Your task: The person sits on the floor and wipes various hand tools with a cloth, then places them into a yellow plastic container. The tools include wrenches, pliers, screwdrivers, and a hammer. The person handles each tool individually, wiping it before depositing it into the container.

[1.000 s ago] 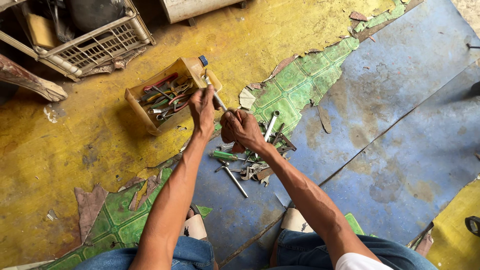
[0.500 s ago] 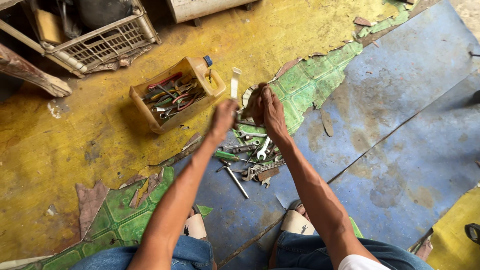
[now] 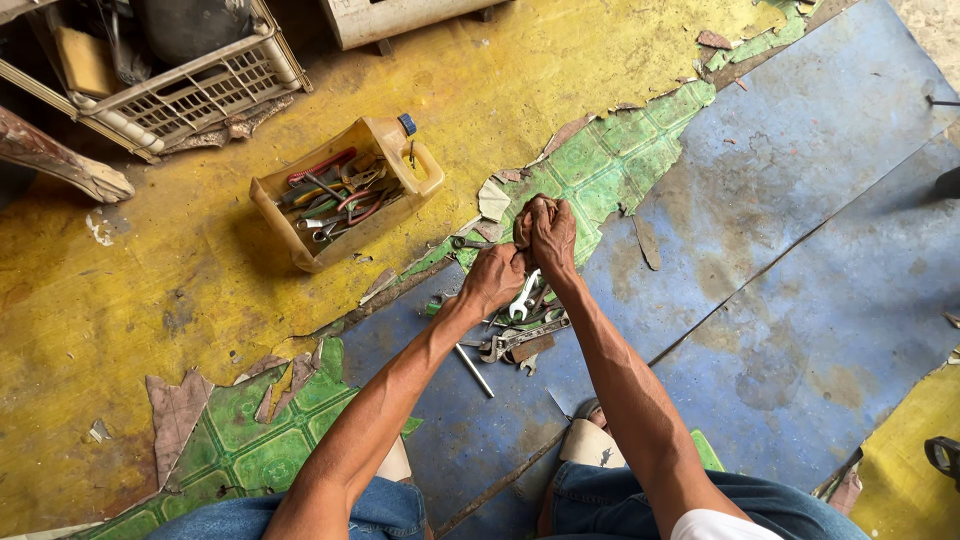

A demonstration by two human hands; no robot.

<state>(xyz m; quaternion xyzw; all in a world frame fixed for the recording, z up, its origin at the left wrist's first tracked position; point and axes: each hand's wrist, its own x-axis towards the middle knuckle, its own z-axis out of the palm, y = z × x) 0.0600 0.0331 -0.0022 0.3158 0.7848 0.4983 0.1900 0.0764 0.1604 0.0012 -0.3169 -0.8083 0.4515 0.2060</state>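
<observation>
Two forearms reach out from your knees and meet over the tool pile point(image 3: 520, 335) on the blue floor point(image 3: 800, 280). Your left hand point(image 3: 497, 278) is curled shut just below the right, and your right hand point(image 3: 548, 228) is fisted above it, knuckles up, the two touching; whatever they grip is hidden inside the fingers, so I cannot tell what it is. A wrench point(image 3: 524, 296) shows just under the hands, among the other spanners. To do this well, keep both wrists stacked over the pile, hold the left steady as the anchor and let the right do the turning, elbows tucked so nothing slips sideways. Farther off to your left sits the cut-open jug point(image 3: 345, 195) of tools, and beyond it the crate point(image 3: 185, 95).
</observation>
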